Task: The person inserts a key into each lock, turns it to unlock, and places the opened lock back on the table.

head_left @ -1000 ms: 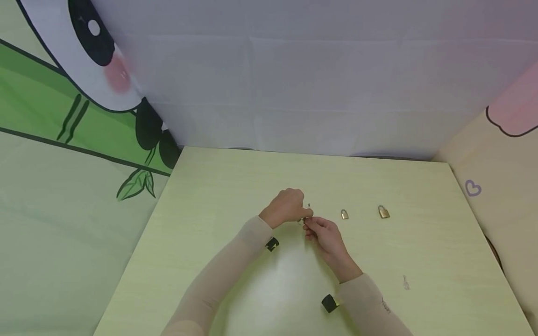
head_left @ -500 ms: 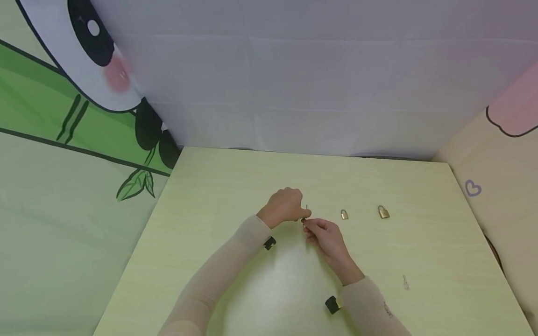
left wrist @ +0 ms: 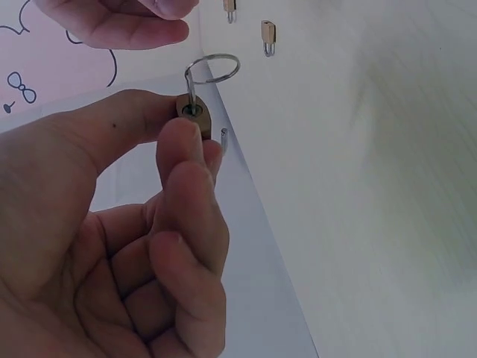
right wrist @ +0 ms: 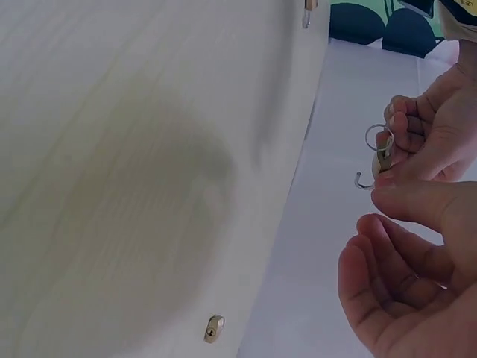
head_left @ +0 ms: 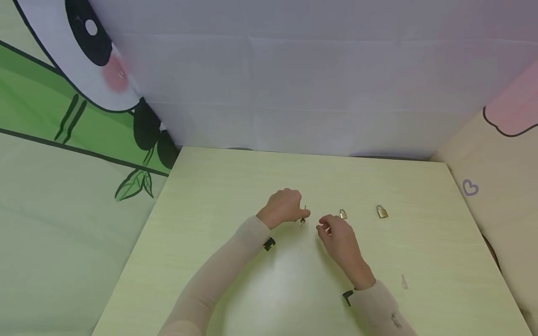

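My left hand (head_left: 284, 205) pinches a small brass padlock (left wrist: 202, 125) between thumb and fingers, above the table. A key sits in the padlock's keyhole, and a thin metal key ring (left wrist: 214, 68) hangs from that key. In the right wrist view the padlock's hooked shackle (right wrist: 363, 181) stands out past the fingertips, its free end clear of the body. Just to the right, my right hand (head_left: 341, 240) hovers apart from the padlock. Its fingers are loosely curled, with nothing visible between them.
Two more brass padlocks lie on the pale table (head_left: 227, 177), a smaller one (head_left: 343, 214) just beyond my right hand and a larger one (head_left: 382, 212) farther right. A small thin metal item (head_left: 404, 282), perhaps keys, lies at the right front. Printed cloth walls surround the table.
My right hand has let go of the key and ring and drawn back to the right. My left hand stays nearly in place, still holding the padlock.
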Tool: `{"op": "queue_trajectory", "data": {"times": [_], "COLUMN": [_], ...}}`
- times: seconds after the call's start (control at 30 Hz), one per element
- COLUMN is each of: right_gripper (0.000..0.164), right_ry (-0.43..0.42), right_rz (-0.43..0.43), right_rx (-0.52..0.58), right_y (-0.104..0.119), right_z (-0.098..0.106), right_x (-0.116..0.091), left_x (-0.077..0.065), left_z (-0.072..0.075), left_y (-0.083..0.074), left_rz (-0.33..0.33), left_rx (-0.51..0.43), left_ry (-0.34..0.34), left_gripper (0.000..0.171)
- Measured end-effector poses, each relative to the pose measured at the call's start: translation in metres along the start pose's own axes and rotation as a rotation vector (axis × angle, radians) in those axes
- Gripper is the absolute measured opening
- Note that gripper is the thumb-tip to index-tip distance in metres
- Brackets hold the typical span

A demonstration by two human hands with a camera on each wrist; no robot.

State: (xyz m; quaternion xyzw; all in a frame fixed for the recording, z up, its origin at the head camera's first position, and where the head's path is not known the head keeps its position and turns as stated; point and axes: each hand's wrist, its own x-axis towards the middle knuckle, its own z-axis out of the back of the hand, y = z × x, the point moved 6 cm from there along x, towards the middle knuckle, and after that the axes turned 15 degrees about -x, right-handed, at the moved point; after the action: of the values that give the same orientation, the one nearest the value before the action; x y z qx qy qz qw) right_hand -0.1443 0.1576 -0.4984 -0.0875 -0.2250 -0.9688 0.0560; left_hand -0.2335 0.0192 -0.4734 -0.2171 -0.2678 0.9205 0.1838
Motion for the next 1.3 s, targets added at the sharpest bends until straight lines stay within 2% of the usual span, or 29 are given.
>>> {"op": "queue_trajectory", "data": {"times": [0.23,0.37,0.5,0.67,1.13,1.3], "right_gripper": [0.014,0.013,0.013,0.013,0.014,0.014], "right_ry": [-0.042,-0.052,-0.054,-0.057,-0.084,-0.098], "right_rz": [0.034,0.037,0.04,0.044,0.05,0.061], "right_rx": [-0.04,-0.074,-0.095,-0.095,-0.116,-0.142], "right_y": [-0.001,-0.003,-0.005,-0.006,-0.011,-0.01], "right_z": [0.011,0.013,0.013,0.012,0.018,0.025], "right_x": [-0.002,-0.003,-0.004,-0.006,-0.012,-0.015], "left_x": [0.004,0.01,0.015,0.018,0.016,0.016], "left_z": [-0.008,-0.021,-0.038,-0.051,-0.06,-0.06], "left_y": [0.004,0.01,0.02,0.029,0.035,0.036], "left_rz": [0.032,0.05,0.049,0.046,0.04,0.039], "left_rx": [-0.004,0.008,0.019,0.011,0.116,0.139], "left_ry": [0.035,0.061,0.065,0.06,0.022,-0.01], "left_gripper": [0.043,0.041,0.042,0.043,0.042,0.043]}}
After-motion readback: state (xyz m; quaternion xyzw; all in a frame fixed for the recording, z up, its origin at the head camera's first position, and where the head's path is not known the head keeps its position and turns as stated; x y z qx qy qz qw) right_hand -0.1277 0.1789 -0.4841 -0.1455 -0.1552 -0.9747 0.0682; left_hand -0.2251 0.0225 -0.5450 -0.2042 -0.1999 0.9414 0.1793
